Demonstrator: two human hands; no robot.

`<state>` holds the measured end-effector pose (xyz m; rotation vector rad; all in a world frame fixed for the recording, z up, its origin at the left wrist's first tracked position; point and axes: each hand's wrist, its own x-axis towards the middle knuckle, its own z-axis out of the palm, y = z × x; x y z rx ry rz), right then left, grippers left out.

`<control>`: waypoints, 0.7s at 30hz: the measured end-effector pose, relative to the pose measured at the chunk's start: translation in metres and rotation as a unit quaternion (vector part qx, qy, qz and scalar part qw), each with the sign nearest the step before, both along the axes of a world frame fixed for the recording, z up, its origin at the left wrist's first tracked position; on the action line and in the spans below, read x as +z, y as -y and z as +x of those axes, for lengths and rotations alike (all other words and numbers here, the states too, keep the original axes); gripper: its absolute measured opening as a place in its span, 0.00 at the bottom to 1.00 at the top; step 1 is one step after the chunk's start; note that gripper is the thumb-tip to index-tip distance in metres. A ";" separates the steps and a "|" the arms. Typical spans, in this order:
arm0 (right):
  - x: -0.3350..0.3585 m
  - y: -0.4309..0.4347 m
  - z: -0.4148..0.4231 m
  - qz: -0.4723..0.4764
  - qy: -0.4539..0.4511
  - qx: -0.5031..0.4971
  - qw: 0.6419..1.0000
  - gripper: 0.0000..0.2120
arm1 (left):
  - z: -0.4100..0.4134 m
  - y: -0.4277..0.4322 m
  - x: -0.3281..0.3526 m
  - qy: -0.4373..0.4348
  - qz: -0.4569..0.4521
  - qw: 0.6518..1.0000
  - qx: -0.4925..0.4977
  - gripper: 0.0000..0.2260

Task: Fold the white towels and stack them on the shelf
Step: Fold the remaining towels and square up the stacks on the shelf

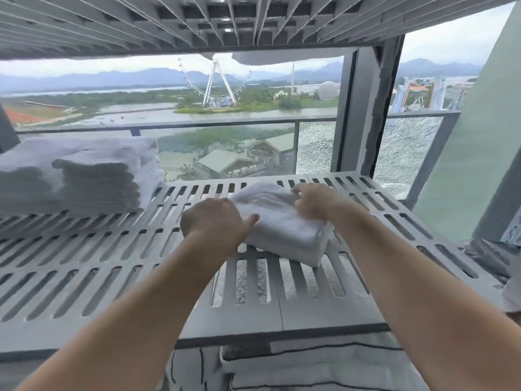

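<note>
Both hands, left hand and right hand, grip closed on the folded white towel, steady it on the slatted shelf, probably squaring it for stacking.

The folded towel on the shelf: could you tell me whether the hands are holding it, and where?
Yes. The left hand grips the folded white towel at its left edge, the right hand at its top right.

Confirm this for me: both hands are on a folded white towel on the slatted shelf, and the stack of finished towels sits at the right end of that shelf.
Not quite. In the head view the stack of finished towels sits at the left end of the slatted shelf, not the right. The rest holds: the left hand and right hand are both on the folded white towel lying on that shelf.
</note>
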<state>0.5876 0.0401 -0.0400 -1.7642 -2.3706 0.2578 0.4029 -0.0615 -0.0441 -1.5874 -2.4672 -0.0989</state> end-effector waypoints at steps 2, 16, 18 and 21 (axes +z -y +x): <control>0.000 0.003 -0.004 -0.019 0.014 -0.019 1.000 0.20 | -0.001 -0.001 0.002 0.037 -0.032 0.999 0.014 0.39; -0.027 0.020 -0.040 0.001 -0.071 -0.017 0.997 0.41 | -0.028 -0.010 -0.029 0.271 0.015 0.955 -0.116 0.31; -0.031 0.019 -0.044 0.035 -0.094 0.011 0.995 0.36 | -0.031 -0.008 -0.030 0.308 0.035 0.942 -0.131 0.28; -0.032 0.020 -0.050 0.063 -0.141 0.035 0.987 0.29 | -0.036 -0.002 -0.032 0.349 0.073 0.924 -0.142 0.28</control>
